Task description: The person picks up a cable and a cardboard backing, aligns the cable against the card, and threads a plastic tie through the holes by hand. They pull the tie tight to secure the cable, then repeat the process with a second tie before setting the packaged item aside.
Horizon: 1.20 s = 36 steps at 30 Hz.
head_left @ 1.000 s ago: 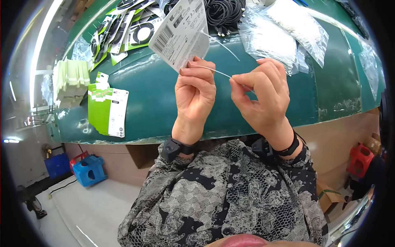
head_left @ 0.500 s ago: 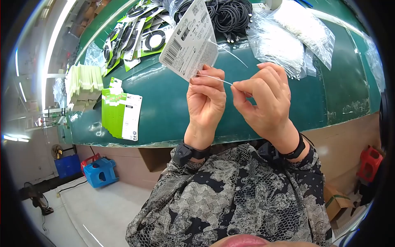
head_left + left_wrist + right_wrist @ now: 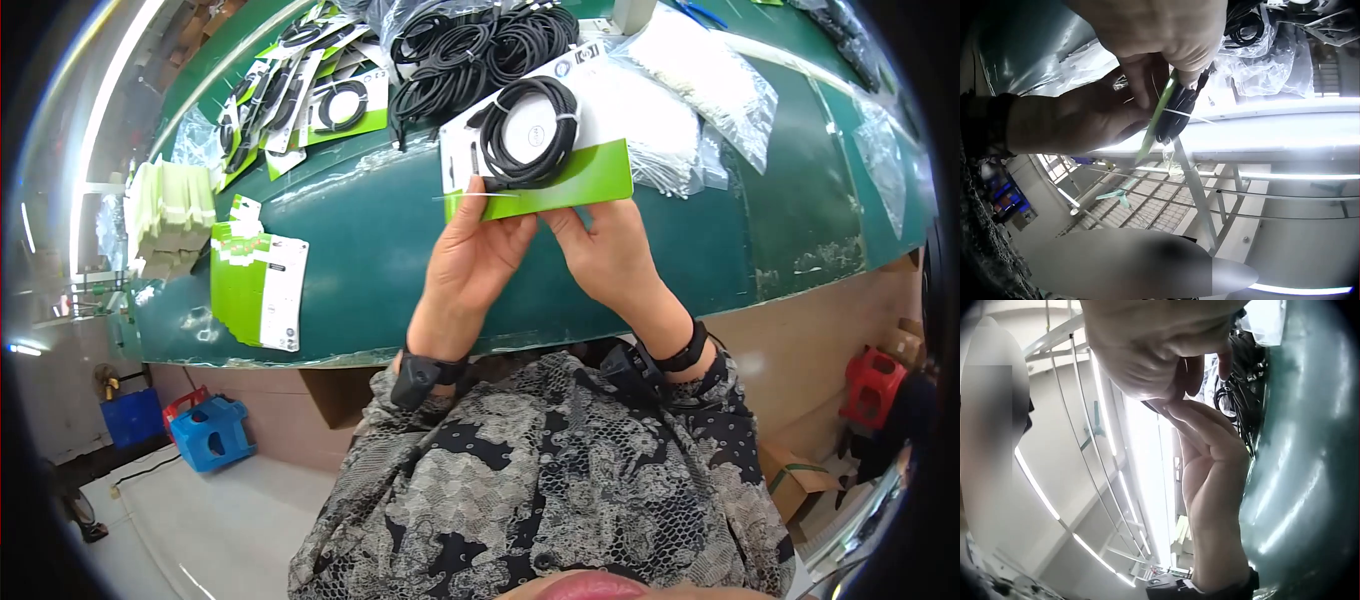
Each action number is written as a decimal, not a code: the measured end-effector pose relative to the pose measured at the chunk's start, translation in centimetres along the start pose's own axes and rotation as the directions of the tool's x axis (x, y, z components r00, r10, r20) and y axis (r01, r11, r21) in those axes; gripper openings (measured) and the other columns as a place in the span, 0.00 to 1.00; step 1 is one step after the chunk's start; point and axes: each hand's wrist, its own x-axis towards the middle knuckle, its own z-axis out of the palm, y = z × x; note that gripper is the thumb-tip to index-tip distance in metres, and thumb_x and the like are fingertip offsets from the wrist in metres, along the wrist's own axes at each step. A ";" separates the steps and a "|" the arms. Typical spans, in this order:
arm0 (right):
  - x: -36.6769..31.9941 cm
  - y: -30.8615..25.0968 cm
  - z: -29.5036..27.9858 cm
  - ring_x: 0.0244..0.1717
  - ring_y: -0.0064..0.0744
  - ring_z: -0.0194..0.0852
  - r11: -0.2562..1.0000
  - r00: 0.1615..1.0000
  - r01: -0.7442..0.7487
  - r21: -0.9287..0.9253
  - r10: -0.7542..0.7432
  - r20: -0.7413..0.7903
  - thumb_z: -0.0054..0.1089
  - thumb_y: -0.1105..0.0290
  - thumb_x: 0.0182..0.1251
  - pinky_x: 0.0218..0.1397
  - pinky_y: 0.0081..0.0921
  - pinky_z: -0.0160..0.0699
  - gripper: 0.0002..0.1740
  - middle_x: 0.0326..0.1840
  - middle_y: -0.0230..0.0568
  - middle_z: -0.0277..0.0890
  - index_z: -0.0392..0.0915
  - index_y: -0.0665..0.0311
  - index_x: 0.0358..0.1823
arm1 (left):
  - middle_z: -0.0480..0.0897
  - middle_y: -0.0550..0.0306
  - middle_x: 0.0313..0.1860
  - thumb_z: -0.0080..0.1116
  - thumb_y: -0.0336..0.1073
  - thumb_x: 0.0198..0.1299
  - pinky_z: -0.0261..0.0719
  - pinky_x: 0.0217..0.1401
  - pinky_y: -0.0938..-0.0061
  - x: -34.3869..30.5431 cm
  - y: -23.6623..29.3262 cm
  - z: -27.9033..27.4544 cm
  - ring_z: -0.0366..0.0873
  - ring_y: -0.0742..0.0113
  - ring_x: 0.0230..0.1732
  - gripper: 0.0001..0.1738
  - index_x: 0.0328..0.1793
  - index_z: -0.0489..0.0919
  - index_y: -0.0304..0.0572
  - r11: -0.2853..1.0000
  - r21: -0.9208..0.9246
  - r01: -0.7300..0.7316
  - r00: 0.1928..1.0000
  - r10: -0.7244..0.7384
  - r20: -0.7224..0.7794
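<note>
A white and green backing card [image 3: 600, 178] carrying a coiled black cable [image 3: 492, 135] is held over the table, its front toward the head camera. My left hand [image 3: 468, 265] grips the card's lower left, thumb on the front and fingers behind. A thin white cable tie [image 3: 500, 195] runs across the card beside that thumb. At the lower right edge my right hand [image 3: 615, 255] holds the card from below, its fingertips partly hidden behind it. In the left wrist view the card [image 3: 1155, 122] appears edge-on, with the black coil on one face.
Loose black cables [image 3: 440, 75] lie at the back of the green table [image 3: 690, 260]. Bags of white ties [image 3: 705, 75] are on the right. Carded cables [image 3: 345, 110] are piled back left, near fanned green cards [image 3: 240, 290] and a pale green stack [image 3: 175, 205].
The card has turned from its printed back to its front, showing the cable. My right hand has left the tie's end and moved to the card's lower edge.
</note>
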 end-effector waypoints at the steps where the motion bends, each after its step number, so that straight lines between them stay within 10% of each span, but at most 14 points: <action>1: -0.4 0.6 -0.3 0.37 0.39 0.76 0.992 0.994 -0.103 0.071 0.100 0.043 0.61 0.79 0.57 0.47 0.31 0.73 0.11 0.36 0.40 0.77 0.76 0.67 0.42 | 0.79 0.52 0.53 0.50 0.37 0.69 0.85 0.51 0.68 0.0 0.1 -0.1 0.81 0.62 0.48 0.15 0.58 0.72 0.40 1.000 -0.024 -0.004 1.000 0.004 0.009; 8: -1.5 4.2 -1.3 0.48 0.28 0.75 0.763 0.871 -0.490 0.421 0.442 0.215 0.58 0.81 0.62 0.51 0.27 0.75 0.17 0.49 0.37 0.77 0.73 0.69 0.53 | 0.80 0.53 0.52 0.51 0.35 0.68 0.84 0.52 0.63 -0.6 -0.6 0.5 0.81 0.60 0.50 0.16 0.60 0.72 0.39 0.844 0.497 -0.204 0.966 0.256 -0.038; 12: -1.7 4.2 -1.0 0.49 0.30 0.73 0.916 0.938 -0.338 0.215 0.347 -0.004 0.60 0.80 0.61 0.50 0.28 0.72 0.20 0.49 0.41 0.76 0.72 0.67 0.55 | 0.80 0.52 0.51 0.52 0.33 0.68 0.84 0.52 0.63 -0.5 -0.6 0.3 0.81 0.60 0.49 0.15 0.59 0.72 0.38 0.769 0.533 -0.353 0.902 0.431 -0.025; 15: -2.2 3.2 -3.1 0.48 0.33 0.71 0.848 0.959 0.089 -0.522 -0.214 -0.185 0.64 0.78 0.57 0.51 0.30 0.67 0.19 0.47 0.39 0.77 0.75 0.62 0.51 | 0.80 0.53 0.51 0.53 0.31 0.67 0.83 0.52 0.64 -0.3 -0.9 -0.3 0.81 0.61 0.49 0.15 0.58 0.73 0.37 0.672 0.574 -0.467 0.842 0.536 0.058; 19: 0.0 -0.2 -1.4 0.46 0.36 0.70 0.802 0.956 0.288 -0.524 -0.271 0.111 0.65 0.76 0.53 0.51 0.33 0.62 0.17 0.46 0.35 0.78 0.76 0.58 0.46 | 0.80 0.53 0.50 0.54 0.29 0.66 0.83 0.52 0.64 -0.5 -2.5 -0.8 0.80 0.63 0.49 0.16 0.58 0.72 0.37 0.682 0.551 -0.481 0.849 0.520 0.098; 36: -1.0 0.6 -0.2 0.45 0.31 0.73 0.866 0.923 0.374 -0.332 -0.313 0.223 0.65 0.78 0.48 0.51 0.31 0.61 0.18 0.45 0.27 0.79 0.76 0.55 0.42 | 0.79 0.60 0.47 0.58 0.35 0.64 0.81 0.45 0.74 -1.5 -2.4 -2.3 0.79 0.70 0.44 0.18 0.60 0.71 0.44 0.740 0.527 -0.418 0.870 0.494 -0.004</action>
